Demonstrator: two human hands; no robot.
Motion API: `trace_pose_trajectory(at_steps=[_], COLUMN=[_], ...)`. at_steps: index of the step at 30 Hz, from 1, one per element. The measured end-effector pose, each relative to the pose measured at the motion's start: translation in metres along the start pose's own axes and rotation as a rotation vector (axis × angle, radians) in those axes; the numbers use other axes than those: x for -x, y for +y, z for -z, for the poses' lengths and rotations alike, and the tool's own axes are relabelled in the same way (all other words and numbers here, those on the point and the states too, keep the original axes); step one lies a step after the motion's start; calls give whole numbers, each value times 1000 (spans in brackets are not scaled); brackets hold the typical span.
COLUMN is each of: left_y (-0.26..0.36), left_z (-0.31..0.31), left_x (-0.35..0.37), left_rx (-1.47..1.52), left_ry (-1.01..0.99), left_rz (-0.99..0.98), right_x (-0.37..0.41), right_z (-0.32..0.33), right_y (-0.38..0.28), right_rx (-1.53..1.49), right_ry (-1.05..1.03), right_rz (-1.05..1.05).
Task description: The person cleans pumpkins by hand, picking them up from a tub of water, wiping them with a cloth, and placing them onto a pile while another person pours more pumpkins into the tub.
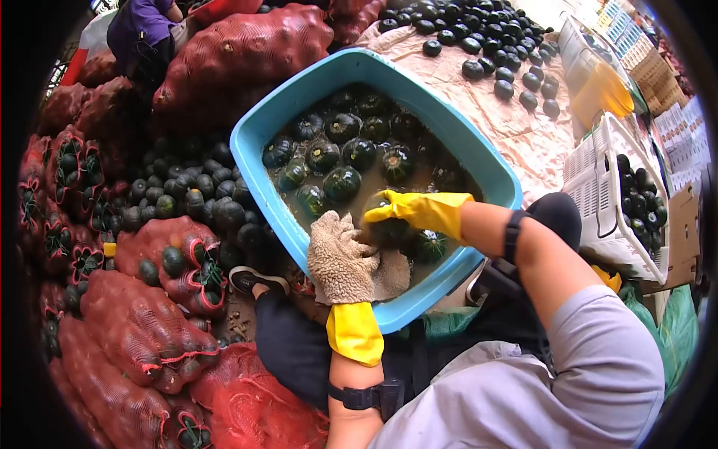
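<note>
A blue plastic tub (456, 112) holds murky water with several round dark green squashes (342, 183) floating in it. My right hand (419, 210), in a yellow rubber glove, curls its fingers over a wet green squash (389, 230) near the tub's front. Beside that squash is my left hand (342, 262), wearing a beige fluffy wash mitt over a yellow glove; the mitt hides its fingers. The mitt appears to touch the squash's left side. A beige cloth flap (393, 275) hangs by the mitt at the tub's near wall.
Red mesh sacks (243, 56) surround the left side, with loose squashes (194, 198) piled between them. More squashes (502, 90) lie on a pale sheet (479, 142) behind the tub. A white crate (598, 187) of squashes stands right. A person in purple (142, 34) is at the upper left.
</note>
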State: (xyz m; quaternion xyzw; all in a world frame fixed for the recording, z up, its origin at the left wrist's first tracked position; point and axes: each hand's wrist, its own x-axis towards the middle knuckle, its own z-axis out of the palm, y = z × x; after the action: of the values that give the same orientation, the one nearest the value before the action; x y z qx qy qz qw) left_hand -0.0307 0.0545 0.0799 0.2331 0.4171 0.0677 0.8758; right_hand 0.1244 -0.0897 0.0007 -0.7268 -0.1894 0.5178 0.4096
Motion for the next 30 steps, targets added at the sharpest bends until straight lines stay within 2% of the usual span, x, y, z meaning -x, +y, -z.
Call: trace_pose_trajectory(at_steps=[1, 2, 3, 4, 5, 6, 7, 8, 9, 10, 12, 13, 14, 15, 16, 17, 18, 19, 20, 21, 22, 23, 24, 25, 27, 28, 30], left_y=[2, -5, -23, -35, -44, -51, -60, -44, -49, -51, -45, -44, -44, -44, -44, -53, -71, -67, -56, -45, -52, -58, -57, -55, -37, -31, -14], left_z=[-2, 0, 18, 27, 27, 23, 12, -42, -52, -52, -40, -25, -15, -4, -21, -39, -31, -34, -45, -49, -28, -6, -7, -10, -16, -16, -11], left_x=[-1, -12, -40, -48, -51, -47, -38, 20, 19, 17, 2, -8, -23, -37, -20, -8, -30, -24, -7, 20, -3, -26, -19, -11, -2, -2, -9], left_rx=[23, 103, 41, 140, 244, 304, 347, 239, 205, 160, 77, 45, 25, 5, 244, 263, -104, 11, 128, 199, 88, -24, -306, -593, -1215, -1354, -1539], left_ry=[-47, 63, -187, -298, -384, -419, -455, -295, -390, -477, -646, -718, -690, -662, -603, -618, -669, -583, -493, -692, -708, -703, -658, -585, -384, -362, -513], left_rz=[34, 19, -212, -206, -150, -65, 6, -5, -2, 1, -14, -20, 20, 61, 180, 181, -125, 57, 231, 321, 162, 4, -247, -490, -937, -1048, -1026], right_x=[-1, 24, 48, 95, 78, 88, 75, 52, 37, 35, 58, 70, 78, 66, 66, 51, 36, 40, 59, 73, 90, 121, 126, 93, 105, 93, 94], right_z=[4, -1, -5, -28, -48, -57, -53, -45, -40, -34, -63, -74, -82, -82, -58, -50, -48, -43, -50, -50, -49, -27, -19, -21, -50, -70, -63], right_y=[2, -13, -28, -61, -33, -30, -22, -13, -17, -20, -12, -8, -3, 6, -5, -6, -7, -17, -18, -22, -27, -48, -59, -27, -54, -38, -24], right_rx=[-263, -276, -288, -48, 105, 229, 172, 116, -16, -127, -32, -54, -71, -162, 33, 74, 104, -19, -24, 48, 123, 105, -11, 132, 129, 321, 315], right_ry=[-188, -186, -184, 11, 102, 350, 499, 650, 848, 860, 737, 592, 443, 392, 487, 751, 1014, 952, 852, 651, 435, 157, 165, 369, 506, 631, 606], right_rz=[7, 84, 162, 306, 737, 789, 739, 694, 424, 274, 525, 578, 628, 925, 981, 882, 765, 549, 659, 751, 831, 642, 587, 679, 575, 656, 871])
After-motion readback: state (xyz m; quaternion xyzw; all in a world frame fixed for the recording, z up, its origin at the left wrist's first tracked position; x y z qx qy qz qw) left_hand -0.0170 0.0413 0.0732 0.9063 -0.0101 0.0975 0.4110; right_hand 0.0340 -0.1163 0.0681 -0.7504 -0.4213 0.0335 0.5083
